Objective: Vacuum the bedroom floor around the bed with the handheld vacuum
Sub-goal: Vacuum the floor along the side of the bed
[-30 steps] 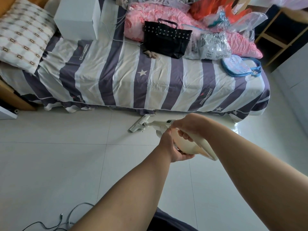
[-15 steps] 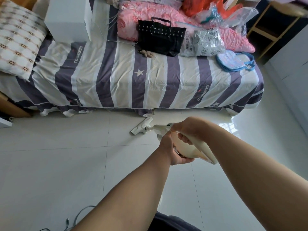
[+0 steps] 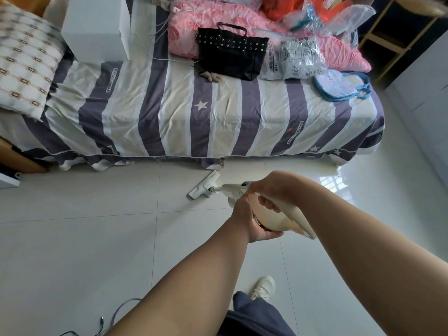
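Note:
A cream handheld vacuum [image 3: 271, 215] points down at the white tiled floor [image 3: 84, 238]. Its flat white nozzle head [image 3: 204, 186] rests on the tiles just in front of the bed [image 3: 218, 117], near the hanging edge of the striped sheet. My right hand [image 3: 274, 190] grips the vacuum's handle from above. My left hand [image 3: 247, 219] cups the vacuum's body from below and the left. Most of the body is hidden between both hands.
On the bed lie a black handbag [image 3: 230, 53], a pink quilt [image 3: 218, 23], plastic bags [image 3: 300, 58], a blue pouch [image 3: 341, 86], a white box [image 3: 97, 27] and a pillow [image 3: 24, 61]. Cables [image 3: 114, 318] lie on the floor lower left. My white shoe [image 3: 264, 287] is below. A white cabinet [image 3: 429, 76] stands right.
The nozzle head has slid slightly back from the bed's edge and to the right along the floor. My view tilted down, bringing my shoe into sight. Both hands keep their hold.

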The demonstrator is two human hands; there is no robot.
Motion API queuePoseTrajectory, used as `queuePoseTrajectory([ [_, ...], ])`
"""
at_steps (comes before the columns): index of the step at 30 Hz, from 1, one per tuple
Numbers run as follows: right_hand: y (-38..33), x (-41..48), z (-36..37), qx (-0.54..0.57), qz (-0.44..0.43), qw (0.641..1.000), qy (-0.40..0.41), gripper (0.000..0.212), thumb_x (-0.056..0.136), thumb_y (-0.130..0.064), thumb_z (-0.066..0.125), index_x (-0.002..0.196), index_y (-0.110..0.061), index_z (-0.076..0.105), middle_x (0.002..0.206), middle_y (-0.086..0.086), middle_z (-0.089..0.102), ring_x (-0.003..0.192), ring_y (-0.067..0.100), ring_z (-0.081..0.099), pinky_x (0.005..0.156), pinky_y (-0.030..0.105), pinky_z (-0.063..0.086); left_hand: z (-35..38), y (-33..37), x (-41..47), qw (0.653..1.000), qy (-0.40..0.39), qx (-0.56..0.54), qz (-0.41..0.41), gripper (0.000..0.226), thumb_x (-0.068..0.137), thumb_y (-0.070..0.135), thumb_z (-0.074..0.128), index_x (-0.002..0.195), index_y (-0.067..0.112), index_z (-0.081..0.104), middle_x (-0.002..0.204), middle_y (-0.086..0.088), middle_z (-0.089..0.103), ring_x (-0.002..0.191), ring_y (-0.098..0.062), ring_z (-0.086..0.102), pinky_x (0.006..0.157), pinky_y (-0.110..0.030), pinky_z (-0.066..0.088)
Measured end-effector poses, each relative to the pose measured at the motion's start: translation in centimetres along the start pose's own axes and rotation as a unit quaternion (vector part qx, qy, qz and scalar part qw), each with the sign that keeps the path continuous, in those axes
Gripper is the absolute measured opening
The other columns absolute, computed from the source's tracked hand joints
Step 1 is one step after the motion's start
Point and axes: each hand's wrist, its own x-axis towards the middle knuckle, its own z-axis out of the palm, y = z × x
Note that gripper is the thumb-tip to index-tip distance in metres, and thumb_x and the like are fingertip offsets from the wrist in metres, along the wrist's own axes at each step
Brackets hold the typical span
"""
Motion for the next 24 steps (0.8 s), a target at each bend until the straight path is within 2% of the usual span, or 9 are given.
queuePoseTrajectory([
  [8, 3.7, 1.3, -3.7, -0.042, -0.035, 0.999, 0.000, 0.042, 0.093, -0.027, 0.051, 0.057, -0.007, 0.047, 0.046, 0.005, 0.042, 0.042, 0.017, 0.034, 0.045, 0.022, 0.030, 4.6, -2.4, 2.0, 0.999, 0.006, -0.037, 0.031, 0.021, 0.091, 0.035, 0.052, 0.088, 0.015, 0.057, 0.091, -0.013, 0.065, 0.095, -0.034, 0.061, 0.106, -0.063, 0.040],
  [10, 4.8, 1.3, -4.8, -0.061, -0.038, 0.997, -0.008, 0.045, 0.096, -0.028, 0.049, 0.056, -0.008, 0.045, 0.043, 0.003, 0.040, 0.037, 0.016, 0.032, 0.043, 0.020, 0.028, 5.8, -3.2, 2.9, 0.998, 0.011, -0.052, 0.038, 0.025, 0.092, 0.038, 0.053, 0.083, 0.015, 0.057, 0.089, -0.013, 0.065, 0.093, -0.034, 0.061, 0.106, -0.063, 0.040],
  [13, 7.1, 1.7, -6.6, -0.070, -0.034, 0.997, -0.015, 0.045, 0.097, -0.029, 0.047, 0.057, -0.010, 0.043, 0.037, 0.000, 0.038, 0.030, 0.013, 0.030, 0.039, 0.017, 0.026, 7.9, -5.0, 4.5, 0.997, 0.016, -0.068, 0.041, 0.028, 0.092, 0.037, 0.052, 0.074, 0.015, 0.055, 0.065, -0.008, 0.067, 0.083, -0.031, 0.061, 0.106, -0.063, 0.039],
  [15, 8.4, 2.1, -7.6, -0.072, -0.034, 0.997, -0.015, 0.044, 0.097, -0.028, 0.048, 0.057, -0.010, 0.043, 0.038, 0.001, 0.038, 0.033, 0.014, 0.031, 0.040, 0.019, 0.026, 9.2, -5.9, 5.4, 0.996, 0.018, -0.072, 0.046, 0.029, 0.092, 0.037, 0.052, 0.073, 0.015, 0.054, 0.059, -0.006, 0.067, 0.082, -0.030, 0.061, 0.107, -0.063, 0.038],
  [18, 9.9, 2.5, -8.9, -0.075, -0.036, 0.996, -0.024, 0.043, 0.096, -0.027, 0.048, 0.057, -0.009, 0.044, 0.039, 0.002, 0.040, 0.038, 0.015, 0.032, 0.041, 0.020, 0.027, 10.5, -6.8, 6.6, 0.996, 0.017, -0.071, 0.052, 0.026, 0.091, 0.037, 0.051, 0.076, 0.016, 0.055, 0.076, -0.009, 0.066, 0.087, -0.032, 0.061, 0.106, -0.063, 0.039],
  [21, 11.5, 2.8, -10.1, -0.061, -0.049, 0.997, -0.022, 0.040, 0.096, -0.026, 0.050, 0.059, -0.008, 0.045, 0.046, 0.004, 0.041, 0.039, 0.015, 0.033, 0.042, 0.020, 0.028, 11.6, -7.7, 8.1, 0.996, 0.015, -0.075, 0.045, 0.027, 0.091, 0.041, 0.052, 0.091, 0.016, 0.060, 0.098, -0.013, 0.066, 0.100, -0.036, 0.062, 0.104, -0.063, 0.041],
  [24, 12.8, 3.0, -11.0, -0.058, -0.051, 0.997, -0.021, 0.041, 0.096, -0.025, 0.050, 0.059, -0.008, 0.045, 0.040, 0.002, 0.040, 0.035, 0.014, 0.033, 0.041, 0.019, 0.028, 12.5, -8.5, 9.3, 0.996, 0.010, -0.078, 0.040, 0.029, 0.090, 0.044, 0.053, 0.092, 0.016, 0.060, 0.100, -0.013, 0.066, 0.102, -0.037, 0.062, 0.101, -0.064, 0.043],
])
